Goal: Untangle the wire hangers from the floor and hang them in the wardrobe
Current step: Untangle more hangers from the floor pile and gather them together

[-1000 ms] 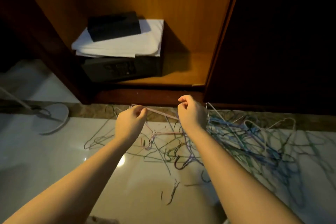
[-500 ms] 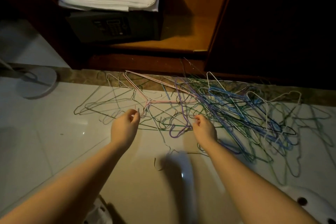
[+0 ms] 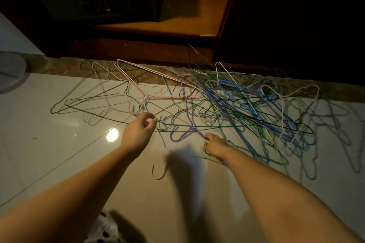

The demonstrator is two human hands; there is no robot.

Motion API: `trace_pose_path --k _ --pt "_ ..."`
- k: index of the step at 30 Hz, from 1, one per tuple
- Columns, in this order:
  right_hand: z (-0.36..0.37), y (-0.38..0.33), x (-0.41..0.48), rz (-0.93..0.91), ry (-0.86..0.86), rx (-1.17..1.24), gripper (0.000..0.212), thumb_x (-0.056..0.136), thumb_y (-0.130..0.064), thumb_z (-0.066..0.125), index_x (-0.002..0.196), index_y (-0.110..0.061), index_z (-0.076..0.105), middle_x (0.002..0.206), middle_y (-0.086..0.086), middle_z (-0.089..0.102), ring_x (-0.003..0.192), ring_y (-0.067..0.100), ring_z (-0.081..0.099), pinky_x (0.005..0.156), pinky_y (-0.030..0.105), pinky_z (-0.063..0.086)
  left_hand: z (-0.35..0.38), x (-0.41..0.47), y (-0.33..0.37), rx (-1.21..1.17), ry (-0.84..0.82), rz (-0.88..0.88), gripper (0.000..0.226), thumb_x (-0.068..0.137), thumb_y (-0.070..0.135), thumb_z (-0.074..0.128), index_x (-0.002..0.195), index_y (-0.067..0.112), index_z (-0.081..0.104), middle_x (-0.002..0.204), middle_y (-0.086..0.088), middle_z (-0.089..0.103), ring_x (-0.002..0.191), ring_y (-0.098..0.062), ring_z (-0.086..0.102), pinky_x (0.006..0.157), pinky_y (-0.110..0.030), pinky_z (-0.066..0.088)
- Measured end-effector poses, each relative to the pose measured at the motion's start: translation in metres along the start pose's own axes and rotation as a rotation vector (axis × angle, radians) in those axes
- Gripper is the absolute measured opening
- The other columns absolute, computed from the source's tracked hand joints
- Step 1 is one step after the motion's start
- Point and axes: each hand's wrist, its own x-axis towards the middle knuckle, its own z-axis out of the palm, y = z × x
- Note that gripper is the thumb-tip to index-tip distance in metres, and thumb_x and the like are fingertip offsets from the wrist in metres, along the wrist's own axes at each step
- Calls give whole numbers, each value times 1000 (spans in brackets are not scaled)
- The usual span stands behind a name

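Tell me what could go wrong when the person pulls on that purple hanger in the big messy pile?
The purple hanger is threaded through the tangled pile, so pulling with the right hand may drag many hangers along or bend the wire. Loose hook ends point up near the wardrobe and could scratch a finger. The left hand is pinching wires by the pink hanger, so both hands pulling at once might tighten the knot.

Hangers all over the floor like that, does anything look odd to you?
Yes: the wire hangers lie in a knotted heap on the floor tiles before the wardrobe, hooks and frames interlocked, instead of hanging inside.
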Motion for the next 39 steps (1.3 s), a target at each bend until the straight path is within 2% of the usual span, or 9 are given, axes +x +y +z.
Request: trace_pose_path --k 5,8,11,16,22,27,31,34,39 --pt "24 9 -12 12 111 -57 45 85 -15 48 129 -24 41 127 8 55 118 30 50 96 37 40 15 -1 5 -106 -33 -25 25 95 32 47 113 19 57 83 2 61 75 -9 57 59 -17 41" --pt "40 11 -17 5 253 -71 43 88 -8 42 129 -21 43 123 9 59 112 31 54 91 35 43 16 -6 0 -133 -42 -42 23 95 31 46 112 18 56 81 3 61 75 -11 58 63 -19 43" --pt "43 8 -17 -34 376 -45 30 91 -13 45 119 -21 54 118 8 60 105 30 58 83 31 45 14 -8 -9 -153 -25 -64 23 95 31 47 112 19 57 86 1 62 79 -13 60 66 -20 44" --pt "29 -12 -37 -83 591 312 18 92 -15 50 102 -14 64 108 6 62 92 26 58 69 24 36 8 -6 -8 -176 -20 -93 20 93 31 48 105 21 60 90 -3 65 86 -21 63 78 -35 50" --pt "-5 -33 -79 -106 788 691 15 87 -12 61 99 -7 69 95 12 67 86 26 59 71 25 40 -1 -6 26 -295 -137 -26 24 92 33 52 110 19 59 95 -11 67 89 -28 63 86 -42 51" --pt "-35 -86 -125 -241 698 1033 10 88 -10 61 95 -14 68 70 0 62 68 17 57 64 29 47 -43 -10 67 -291 -271 58 46 90 39 56 130 19 46 98 -7 65 84 -23 64 67 -33 49" --pt "-49 -131 -149 -361 609 1084 11 90 -14 59 95 -20 67 72 -4 63 65 11 57 61 27 49 -99 19 102 -401 -172 75 65 88 36 61 142 23 29 103 -3 60 81 -13 60 63 -25 47" --pt "-51 -158 -152 -389 564 1105 11 90 -14 59 97 -17 68 76 -4 65 66 9 60 60 25 50 -140 36 110 -317 -145 162 53 89 33 59 138 24 41 114 -5 60 99 -18 60 82 -30 49" --pt "-47 -182 -146 -439 478 1060 12 91 -16 58 96 -21 67 81 -7 65 74 10 62 63 21 48 -149 33 86 -385 -246 117 29 91 22 56 120 19 56 101 -7 63 92 -19 63 81 -33 52"
